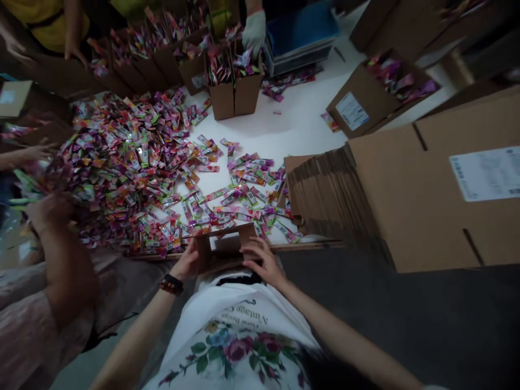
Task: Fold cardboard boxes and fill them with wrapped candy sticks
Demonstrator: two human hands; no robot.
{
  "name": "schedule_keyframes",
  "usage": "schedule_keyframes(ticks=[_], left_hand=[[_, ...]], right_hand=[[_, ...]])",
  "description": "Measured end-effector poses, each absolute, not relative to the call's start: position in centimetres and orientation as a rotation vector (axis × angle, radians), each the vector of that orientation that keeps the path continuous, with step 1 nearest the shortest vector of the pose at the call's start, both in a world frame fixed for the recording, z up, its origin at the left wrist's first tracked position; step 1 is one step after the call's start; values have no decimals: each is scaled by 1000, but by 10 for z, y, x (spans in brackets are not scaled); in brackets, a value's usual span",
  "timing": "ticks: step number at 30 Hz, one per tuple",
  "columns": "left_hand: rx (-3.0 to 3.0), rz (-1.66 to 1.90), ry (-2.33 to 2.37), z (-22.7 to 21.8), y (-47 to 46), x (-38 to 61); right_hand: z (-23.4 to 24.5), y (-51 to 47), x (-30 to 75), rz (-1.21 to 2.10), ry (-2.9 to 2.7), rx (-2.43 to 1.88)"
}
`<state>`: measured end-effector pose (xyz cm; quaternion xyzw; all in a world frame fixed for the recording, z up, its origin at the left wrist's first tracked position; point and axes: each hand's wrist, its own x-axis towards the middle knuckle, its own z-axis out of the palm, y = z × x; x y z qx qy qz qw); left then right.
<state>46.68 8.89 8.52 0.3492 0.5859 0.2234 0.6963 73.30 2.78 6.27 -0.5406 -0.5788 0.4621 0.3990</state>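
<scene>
Got open cardboard box (204,254) at edge of table (292,122), between left hand (187,260) and right hand (265,261), about equally near both. Runs long way side to side. Holding right end with fingers half-curled, left end too, kinda too dim to tell how tightly.

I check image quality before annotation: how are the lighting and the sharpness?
Head view: dim, the lower-right floor very dark; white tabletop among the brightest areas; print on the far-right white label too blurred to read; left hand, right hand and open box discernible.
</scene>
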Motion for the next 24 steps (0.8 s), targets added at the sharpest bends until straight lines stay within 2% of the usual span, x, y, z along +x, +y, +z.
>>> schedule_keyframes(ticks=[3,6,9,12,17,24], left_hand=[[887,527,1482,72,103,472],[1177,343,1370,91,143,463],[1618,-19,1093,128,170,462],[2013,-266,957,145,152,495],[2356,-441,1144,114,98,554],[2353,-457,1129,95,130,524]], right_hand=[[70,37,722,885,-1228,-1627],[84,52,718,724,-1435,-1829],[95,61,719,770,-1800,-1887],[96,59,723,778,-2016,-1845],[75,55,734,904,-2142,-1663],[62,86,725,1228,-2221,-1482]])
